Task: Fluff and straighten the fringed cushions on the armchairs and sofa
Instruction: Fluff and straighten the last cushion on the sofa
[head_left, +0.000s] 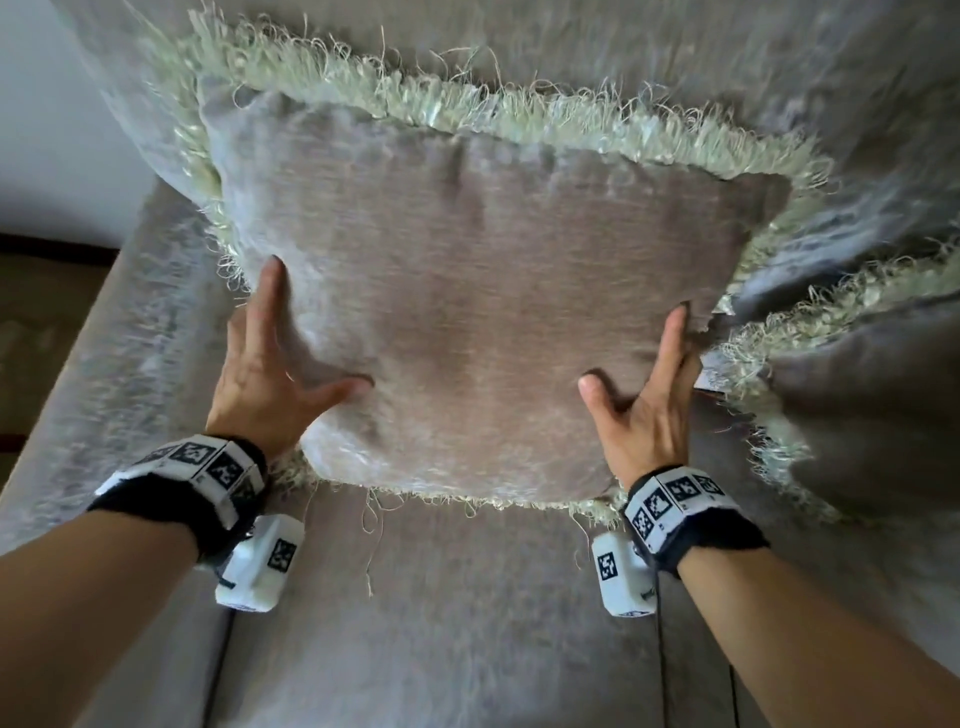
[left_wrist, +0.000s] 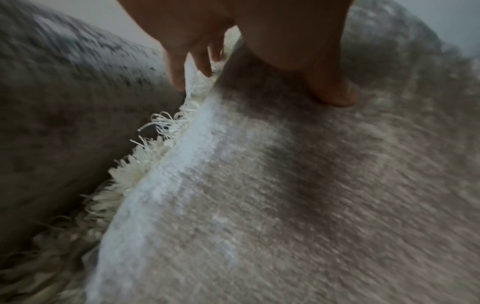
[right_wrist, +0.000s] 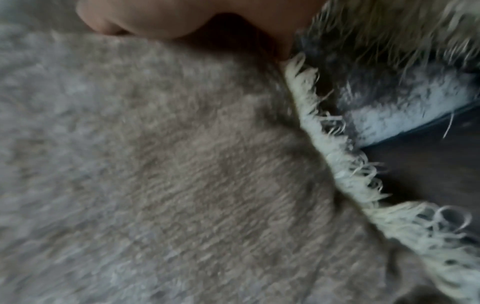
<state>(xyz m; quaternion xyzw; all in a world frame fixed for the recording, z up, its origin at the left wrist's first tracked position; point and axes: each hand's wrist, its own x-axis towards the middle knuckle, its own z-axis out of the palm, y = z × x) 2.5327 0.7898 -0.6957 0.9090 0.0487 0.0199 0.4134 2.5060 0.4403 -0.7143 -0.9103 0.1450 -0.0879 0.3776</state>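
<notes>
A taupe cushion with a pale green fringe stands against the sofa back. My left hand grips its lower left edge, with the thumb on the front and the fingers behind the fringe. At the lower right edge my right hand holds it the same way. The right wrist view shows my right thumb pressed on the cushion face beside the fringe. Both wrist views are blurred.
A second fringed cushion leans at the right, close to my right hand. The sofa seat spreads below the cushion, the backrest rises behind it, and the sofa arm runs along the left. A white wall shows at far left.
</notes>
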